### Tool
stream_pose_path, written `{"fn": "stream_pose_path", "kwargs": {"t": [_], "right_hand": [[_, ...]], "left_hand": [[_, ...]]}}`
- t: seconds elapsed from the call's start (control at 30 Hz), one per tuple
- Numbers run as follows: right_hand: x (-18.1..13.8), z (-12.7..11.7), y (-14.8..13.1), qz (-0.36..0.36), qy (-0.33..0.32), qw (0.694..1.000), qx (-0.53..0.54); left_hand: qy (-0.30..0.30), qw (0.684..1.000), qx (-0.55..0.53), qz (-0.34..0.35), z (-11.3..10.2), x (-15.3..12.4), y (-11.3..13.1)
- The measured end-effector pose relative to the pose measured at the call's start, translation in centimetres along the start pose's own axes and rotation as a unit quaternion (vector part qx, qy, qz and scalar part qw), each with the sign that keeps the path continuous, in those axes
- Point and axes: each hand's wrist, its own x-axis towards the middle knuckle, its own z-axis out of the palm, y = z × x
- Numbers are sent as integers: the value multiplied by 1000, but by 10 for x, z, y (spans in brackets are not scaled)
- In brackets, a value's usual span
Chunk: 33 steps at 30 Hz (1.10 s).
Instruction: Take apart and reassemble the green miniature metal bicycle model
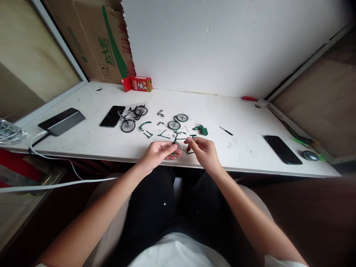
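Observation:
Near the front edge of a white table (89, 144), my left hand (158, 152) and my right hand (204, 150) are both pinched on a small green model bicycle frame (182, 144) held between them. Just beyond lie two green wheels (178, 121), green mudguard pieces (145, 126), a green block-like part (203, 129) and several tiny loose parts. A finished black model bicycle (133, 116) stands to the left of them.
A black phone (112, 116) lies beside the black bicycle, another phone (282, 149) at the right. A dark tablet-like device (61, 121) with a white cable sits far left. A small screwdriver (226, 131), a red box (140, 83), a mouse (310, 155) and cardboard (94, 40) are also present.

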Motion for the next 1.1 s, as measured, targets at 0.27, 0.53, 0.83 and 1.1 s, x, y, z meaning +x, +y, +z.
{"fn": "stream_pose_path", "kwargs": {"t": [0.27, 0.53, 0.83, 1.1], "right_hand": [[1, 0, 3, 9, -10, 1000, 5], [2, -2, 7, 29, -35, 999, 12], [27, 1, -6, 46, -52, 997, -42], [63, 6, -10, 30, -27, 995, -87]], "left_hand": [[-23, 1000, 7, -7, -5, 3, -3], [-34, 999, 18, -3, -9, 5, -2], [-44, 999, 29, 10, -23, 24, 15], [43, 991, 41, 123, -34, 64, 15]]}}
